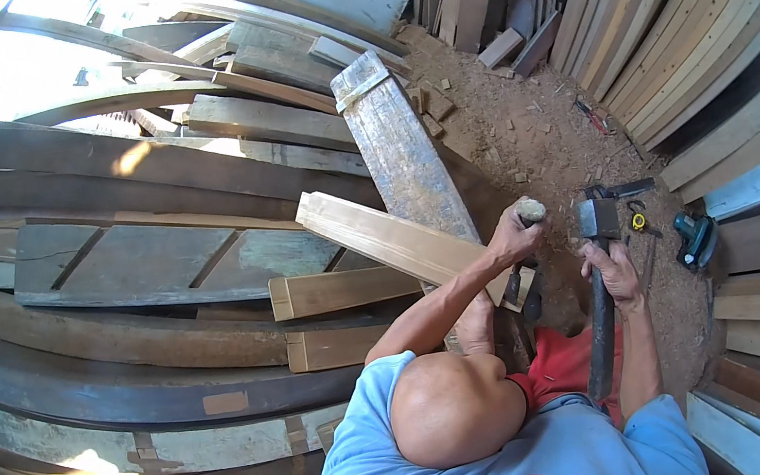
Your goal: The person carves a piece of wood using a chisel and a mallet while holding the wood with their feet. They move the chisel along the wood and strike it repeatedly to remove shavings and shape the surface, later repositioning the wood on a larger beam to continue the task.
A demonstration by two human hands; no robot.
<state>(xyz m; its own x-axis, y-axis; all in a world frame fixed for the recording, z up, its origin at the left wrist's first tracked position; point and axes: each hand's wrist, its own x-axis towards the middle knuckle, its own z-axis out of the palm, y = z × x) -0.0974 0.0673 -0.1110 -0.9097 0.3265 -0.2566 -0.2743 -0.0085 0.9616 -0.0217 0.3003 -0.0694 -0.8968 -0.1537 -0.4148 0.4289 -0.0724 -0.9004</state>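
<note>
My left hand (512, 237) is closed around an upright chisel (529, 210), whose pale, battered handle end sticks out above the fist. Below the fist, the chisel's lower part is close to the near end of a light wooden beam (399, 235); whether it touches the wood I cannot tell. That beam lies slanted across a worn plank bench (401, 151). To the right, my right hand (615, 273) grips a hammer (599, 218) just under its square metal head, the dark handle running back toward my body. The hammer head is apart from the chisel.
Two light beams (344, 289) lie left of the bench, by stacked dark boards (128, 260). On the chip-strewn floor at right are a yellow tape measure (638, 220), a green power tool (695, 238) and red-handled pliers (592, 117). Planks (660, 9) line the right side.
</note>
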